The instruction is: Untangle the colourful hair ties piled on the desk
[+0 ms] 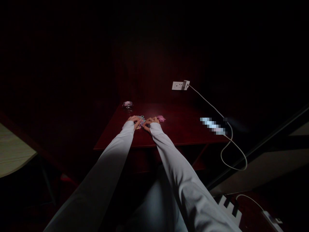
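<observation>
Both hands are over a dark red desk [183, 137], close together near its middle left. My left hand [134, 120] has its fingers bent over a small pile of colourful bands or rings [142, 121]. On the pile's other side, my right hand [151, 121] has its fingers curled inward with the fingertips pressed together; whatever they pinch is too small to name. A pink shiny packet or cluster [161, 119] lies just beyond the right hand. Behind the left hand stands a small clear round container [127, 104] with something pinkish on top.
A blurred-out bright device [212, 126] lies at the desk's right with a white cable [214, 109] running to a wall socket [178, 85]. A pale tabletop [14, 149] is at left; a power strip [271, 220] lies lower right.
</observation>
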Tool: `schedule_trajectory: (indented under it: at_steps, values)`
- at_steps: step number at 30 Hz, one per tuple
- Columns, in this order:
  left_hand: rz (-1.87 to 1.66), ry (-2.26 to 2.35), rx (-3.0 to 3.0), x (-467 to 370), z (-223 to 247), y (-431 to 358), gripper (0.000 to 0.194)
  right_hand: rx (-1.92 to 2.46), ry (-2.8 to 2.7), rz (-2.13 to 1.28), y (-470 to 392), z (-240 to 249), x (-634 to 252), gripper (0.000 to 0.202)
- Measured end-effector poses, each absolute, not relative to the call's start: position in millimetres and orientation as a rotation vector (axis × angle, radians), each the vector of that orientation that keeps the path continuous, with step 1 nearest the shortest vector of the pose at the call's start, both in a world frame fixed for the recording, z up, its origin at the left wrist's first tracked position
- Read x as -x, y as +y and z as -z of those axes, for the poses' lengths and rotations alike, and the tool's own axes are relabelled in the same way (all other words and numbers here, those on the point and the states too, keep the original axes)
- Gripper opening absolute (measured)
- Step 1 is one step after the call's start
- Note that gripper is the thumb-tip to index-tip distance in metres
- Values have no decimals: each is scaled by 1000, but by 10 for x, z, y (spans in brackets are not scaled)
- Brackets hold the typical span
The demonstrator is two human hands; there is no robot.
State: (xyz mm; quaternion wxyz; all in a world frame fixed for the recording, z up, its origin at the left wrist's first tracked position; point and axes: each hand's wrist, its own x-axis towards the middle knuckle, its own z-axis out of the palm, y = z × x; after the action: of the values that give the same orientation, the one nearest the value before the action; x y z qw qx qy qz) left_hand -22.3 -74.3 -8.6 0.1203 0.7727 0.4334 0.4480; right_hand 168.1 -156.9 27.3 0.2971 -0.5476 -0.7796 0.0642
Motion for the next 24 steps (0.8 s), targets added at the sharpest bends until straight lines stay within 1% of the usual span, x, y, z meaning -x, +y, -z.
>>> schedule_trajectory:
  at_steps: [9, 14, 20, 24]
  values:
    - [-1340, 1263, -2255, 198, 103, -746, 28, 1465, -2070, -167, -1562, -278, -1681, 26]
    - [-1318, 1297, -2236, 190, 86, -761, 24, 1440, -2059, -171, -1536, -239, -1692, 28]
    - [-1308, 1393, -2204, 180, 88, -810, 19, 1412, -2046, -181, -1519, -208, -1696, 25]
    - [-1258, 1468, -2220, 187, 86, -826, 20, 1402, -2041, -185, -1500, -199, -1700, 28]
